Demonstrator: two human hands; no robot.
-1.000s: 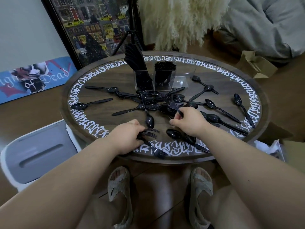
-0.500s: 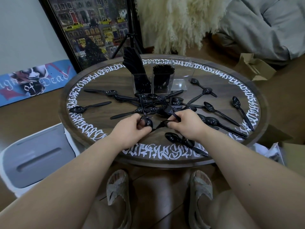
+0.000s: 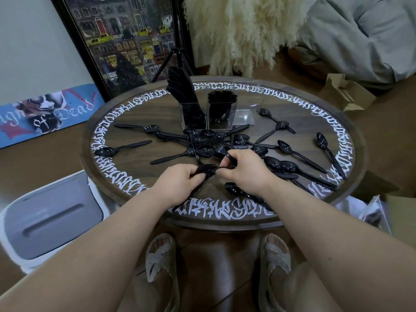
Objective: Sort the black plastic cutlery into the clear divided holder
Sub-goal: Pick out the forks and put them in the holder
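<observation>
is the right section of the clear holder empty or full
Empty: the holder's right compartment shows only clear plastic, while black cutlery fills the other two.

Cutlery: I see glossy black throughout.
Bench: dark brown woodgrain, ringed with white script.
Holder: clear.
Bin, lower left: grey lid, white rim.
Sandals: beige weave.
Board, left: blue, red and white lettering.

Home living room, framed picture, pampas grass, floor cushion

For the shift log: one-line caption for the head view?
Both hands, left hand and right hand, grip black forks over the spoon-strewn round table.
</observation>
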